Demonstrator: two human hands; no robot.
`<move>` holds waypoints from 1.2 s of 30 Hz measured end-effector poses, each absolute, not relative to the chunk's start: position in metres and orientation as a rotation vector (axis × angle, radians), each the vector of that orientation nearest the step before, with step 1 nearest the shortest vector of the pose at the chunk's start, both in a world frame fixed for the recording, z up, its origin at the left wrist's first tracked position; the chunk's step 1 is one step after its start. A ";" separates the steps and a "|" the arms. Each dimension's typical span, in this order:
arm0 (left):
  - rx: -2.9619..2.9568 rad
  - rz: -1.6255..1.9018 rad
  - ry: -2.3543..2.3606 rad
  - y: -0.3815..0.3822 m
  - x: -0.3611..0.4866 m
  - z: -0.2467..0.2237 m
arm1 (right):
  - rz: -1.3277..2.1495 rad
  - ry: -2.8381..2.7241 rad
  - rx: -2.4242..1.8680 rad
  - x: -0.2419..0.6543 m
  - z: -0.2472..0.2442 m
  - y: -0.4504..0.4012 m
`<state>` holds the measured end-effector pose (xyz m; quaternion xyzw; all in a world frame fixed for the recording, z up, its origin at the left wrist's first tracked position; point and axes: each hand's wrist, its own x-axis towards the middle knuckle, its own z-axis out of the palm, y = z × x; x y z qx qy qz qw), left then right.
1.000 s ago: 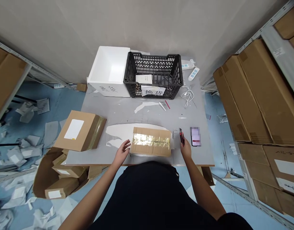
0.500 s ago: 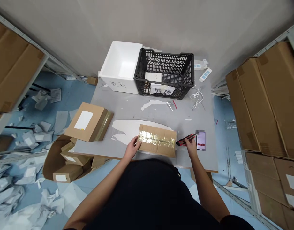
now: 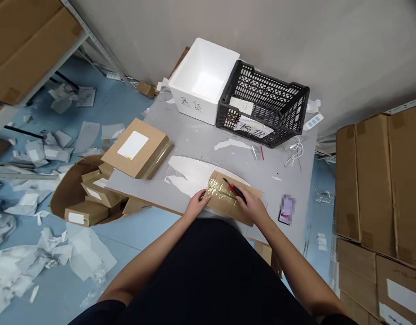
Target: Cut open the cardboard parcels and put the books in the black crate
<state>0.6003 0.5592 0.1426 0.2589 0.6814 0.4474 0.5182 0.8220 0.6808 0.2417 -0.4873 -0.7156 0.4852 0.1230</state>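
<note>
Okay, the right hand (image 3: 253, 207) has its fingers shut tight on a red box cutter (image 3: 235, 192). The left hand (image 3: 197, 204) touches a taped box (image 3: 228, 205), fingers apart. A blurry phone (image 3: 287, 210) sits near the box.

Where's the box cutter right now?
In the head view, the box cutter is gripped in the right hand, its tip over the taped top of the cardboard parcel, with the left hand at the parcel's left edge.
</note>
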 end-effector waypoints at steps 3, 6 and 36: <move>0.610 1.102 1.599 0.556 0.600 0.137 | 1.334 -2.432 -1.339 0.807 0.235 0.677; 0.599 1.124 1.590 0.555 0.600 0.132 | 1.204 -2.704 -1.267 0.801 0.231 0.676; 0.693 0.999 1.709 0.553 0.602 0.121 | 0.597 -3.544 -0.831 0.780 0.250 0.693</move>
